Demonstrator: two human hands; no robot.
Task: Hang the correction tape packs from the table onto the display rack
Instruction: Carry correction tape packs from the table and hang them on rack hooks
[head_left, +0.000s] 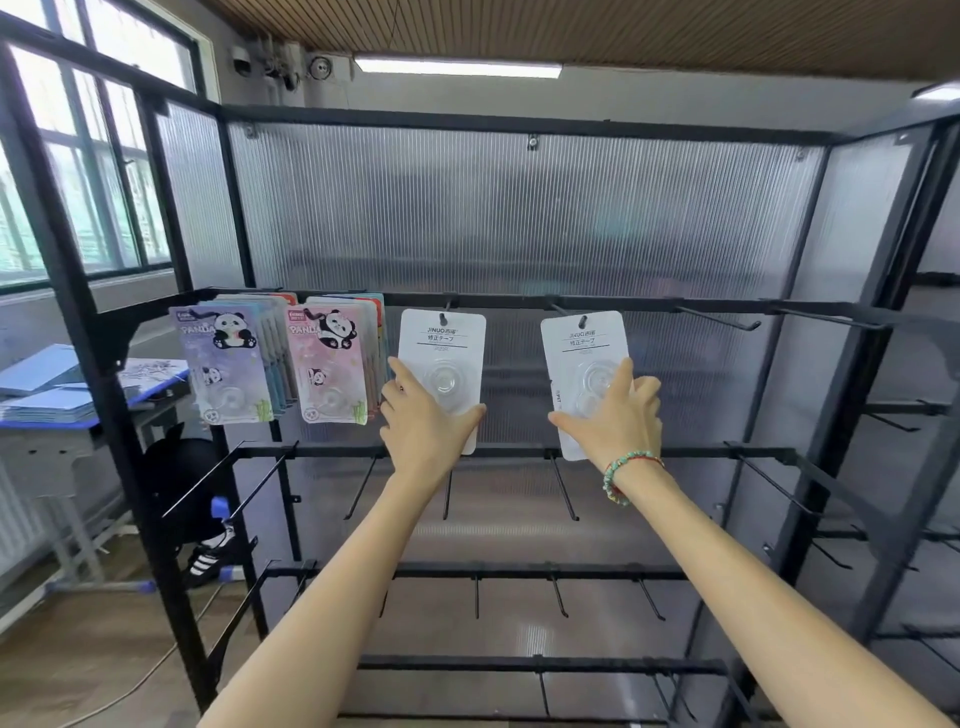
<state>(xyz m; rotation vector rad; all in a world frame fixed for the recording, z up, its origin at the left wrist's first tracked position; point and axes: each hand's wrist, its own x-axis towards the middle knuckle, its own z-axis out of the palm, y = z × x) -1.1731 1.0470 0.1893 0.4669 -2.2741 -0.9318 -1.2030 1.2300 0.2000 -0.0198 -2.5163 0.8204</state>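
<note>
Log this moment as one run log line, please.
stage: hanging | left hand holds left white pack on hook | right hand holds right white pack on hook | panda packs hung

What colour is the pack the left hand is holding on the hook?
White card with a clear blister, seen in the head view: the pack under the left hand.

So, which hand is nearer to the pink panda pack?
Left. The left hand holds a white pack right beside the pink panda pack; the right hand is farther right, on another white pack.
</note>
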